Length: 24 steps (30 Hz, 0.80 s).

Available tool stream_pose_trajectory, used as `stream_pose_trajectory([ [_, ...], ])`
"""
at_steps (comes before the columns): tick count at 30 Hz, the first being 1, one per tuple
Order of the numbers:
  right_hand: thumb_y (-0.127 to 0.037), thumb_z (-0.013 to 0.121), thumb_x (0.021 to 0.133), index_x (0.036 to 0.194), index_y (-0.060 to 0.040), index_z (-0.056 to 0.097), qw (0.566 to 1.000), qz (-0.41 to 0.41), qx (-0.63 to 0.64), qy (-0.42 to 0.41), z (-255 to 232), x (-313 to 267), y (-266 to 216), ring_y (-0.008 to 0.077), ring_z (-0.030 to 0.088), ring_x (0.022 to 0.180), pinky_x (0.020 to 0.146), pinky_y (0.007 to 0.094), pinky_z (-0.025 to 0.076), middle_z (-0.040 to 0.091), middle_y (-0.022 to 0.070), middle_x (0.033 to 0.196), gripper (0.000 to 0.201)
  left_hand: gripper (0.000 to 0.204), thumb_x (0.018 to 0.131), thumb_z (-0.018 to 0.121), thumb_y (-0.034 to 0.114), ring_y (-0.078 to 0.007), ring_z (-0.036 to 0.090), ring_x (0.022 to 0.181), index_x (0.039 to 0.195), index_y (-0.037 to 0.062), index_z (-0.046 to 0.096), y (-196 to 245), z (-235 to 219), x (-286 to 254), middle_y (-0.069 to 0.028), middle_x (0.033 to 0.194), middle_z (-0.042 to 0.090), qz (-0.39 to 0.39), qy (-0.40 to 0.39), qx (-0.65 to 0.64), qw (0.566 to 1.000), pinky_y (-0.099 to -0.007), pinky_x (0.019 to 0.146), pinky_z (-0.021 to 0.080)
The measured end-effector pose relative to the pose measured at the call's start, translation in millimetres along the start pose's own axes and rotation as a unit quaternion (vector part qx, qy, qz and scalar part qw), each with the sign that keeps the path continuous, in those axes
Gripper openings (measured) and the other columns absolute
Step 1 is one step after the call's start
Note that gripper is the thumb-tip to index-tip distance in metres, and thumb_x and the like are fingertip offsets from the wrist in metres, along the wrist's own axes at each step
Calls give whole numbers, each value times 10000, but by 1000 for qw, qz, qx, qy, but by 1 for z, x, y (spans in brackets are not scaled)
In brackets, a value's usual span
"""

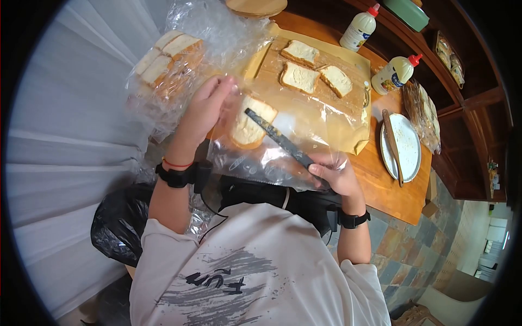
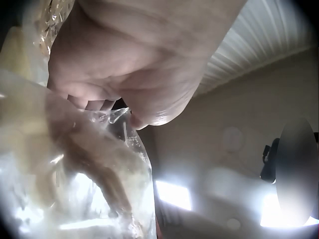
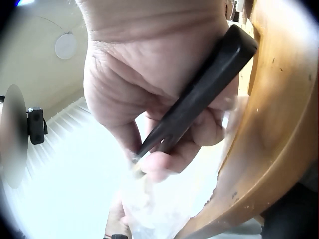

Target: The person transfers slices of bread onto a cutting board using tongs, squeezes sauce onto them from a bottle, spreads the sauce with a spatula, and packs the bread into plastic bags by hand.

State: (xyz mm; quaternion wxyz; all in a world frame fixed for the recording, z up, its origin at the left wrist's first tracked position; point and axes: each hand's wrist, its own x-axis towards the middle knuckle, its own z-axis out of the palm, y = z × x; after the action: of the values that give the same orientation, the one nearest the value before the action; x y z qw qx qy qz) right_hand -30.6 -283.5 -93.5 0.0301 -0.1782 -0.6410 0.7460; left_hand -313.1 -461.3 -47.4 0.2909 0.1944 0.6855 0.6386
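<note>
My left hand [image 1: 211, 104] pinches the edge of a clear plastic bag [image 1: 239, 160], which also hangs below that hand in the left wrist view. In my right hand [image 1: 336, 173] I grip a pair of black tongs [image 3: 199, 94], with the bag's film beside those fingers. The smeared tongs slant up and left, their tips over a slice of bread [image 1: 247, 133] coated with a pale spread. This slice shows within the bag's outline. Beyond it, three coated slices [image 1: 299, 77] lie on a wooden board [image 1: 266, 68].
Bagged bread [image 1: 168, 60] stands at the left. Two squeeze bottles with red caps [image 1: 359, 31] stand at the back right. A white plate [image 1: 410, 146] bears a wooden spreader [image 1: 392, 144], with another bread bag [image 1: 421, 111] beside it. A black bag [image 1: 117, 223] is low at the left.
</note>
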Motion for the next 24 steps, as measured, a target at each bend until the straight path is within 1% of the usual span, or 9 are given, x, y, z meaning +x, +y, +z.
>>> stream_pose_trajectory([
  [2, -103, 722, 983, 1050, 37, 764, 1000, 10, -10, 0, -1, -6, -2, 42, 509, 586, 534, 221, 394, 628, -28, 691, 161, 346, 1106, 525, 344, -63, 581, 796, 1156, 38, 679, 0, -5, 4, -3, 991, 676, 16, -35, 35, 999, -230, 721, 485],
  [4, -110, 738, 967, 1147, 61, 756, 996, 22, -52, 68, -2, -13, -7, 49, 529, 569, 510, 216, 392, 624, -18, 684, 249, 304, 1104, 538, 316, -59, 573, 783, 1128, 44, 673, -6, -9, 8, -6, 986, 685, 1, -73, 12, 997, -215, 707, 477],
  [8, -103, 754, 960, 1146, 62, 758, 988, 15, -119, 99, -7, -21, -21, 37, 514, 562, 510, 208, 378, 612, -26, 682, 248, 282, 1105, 536, 306, -57, 580, 793, 1133, 52, 655, -21, -10, 15, 5, 952, 671, 58, -26, -14, 998, -211, 708, 493],
  [11, -127, 766, 955, 1154, 5, 778, 988, 24, -119, 98, -17, -26, -22, 20, 461, 582, 519, 225, 356, 555, -81, 677, 240, 286, 1109, 529, 300, -64, 663, 821, 1177, 41, 628, -8, -10, 10, -30, 1033, 692, 12, -27, -115, 993, -238, 687, 561],
  [13, -115, 772, 946, 1156, 14, 772, 985, 35, -129, 113, -20, -27, -19, 18, 432, 588, 518, 228, 340, 537, -94, 677, 247, 314, 1119, 505, 297, -109, 689, 921, 1229, 22, 608, -4, -7, 9, -64, 1085, 698, -19, -16, -38, 999, -294, 723, 597],
  [17, -94, 759, 949, 1159, 19, 768, 987, 13, -121, 108, -17, -26, -12, 12, 416, 610, 529, 223, 333, 543, -98, 694, 239, 331, 1124, 490, 309, -140, 694, 980, 1219, 17, 612, -24, -2, 17, -85, 1114, 701, -45, -42, 11, 998, -305, 764, 606],
  [19, -78, 754, 947, 1148, 34, 764, 986, 0, -138, 95, -18, -26, -11, 23, 452, 656, 564, 226, 370, 594, -77, 751, 229, 333, 1123, 490, 321, -164, 700, 987, 1196, 21, 616, -40, -7, 24, -93, 1109, 701, -64, -120, -137, 981, -317, 798, 609],
  [22, -74, 753, 945, 1142, 52, 755, 982, -40, -161, 94, -16, -26, -19, 47, 481, 700, 607, 237, 405, 630, -48, 810, 234, 378, 1122, 485, 373, -96, 665, 876, 1156, 36, 653, -37, 1, 19, -53, 1032, 702, -66, -144, -209, 965, -264, 721, 548],
  [24, -69, 757, 939, 1134, 58, 753, 981, -18, -165, 105, -20, -25, -20, 51, 489, 720, 623, 242, 416, 635, -47, 826, 233, 375, 1122, 483, 373, -115, 680, 892, 1148, 38, 650, -44, -4, 26, -66, 1024, 710, -66, -114, -207, 969, -273, 734, 554],
])
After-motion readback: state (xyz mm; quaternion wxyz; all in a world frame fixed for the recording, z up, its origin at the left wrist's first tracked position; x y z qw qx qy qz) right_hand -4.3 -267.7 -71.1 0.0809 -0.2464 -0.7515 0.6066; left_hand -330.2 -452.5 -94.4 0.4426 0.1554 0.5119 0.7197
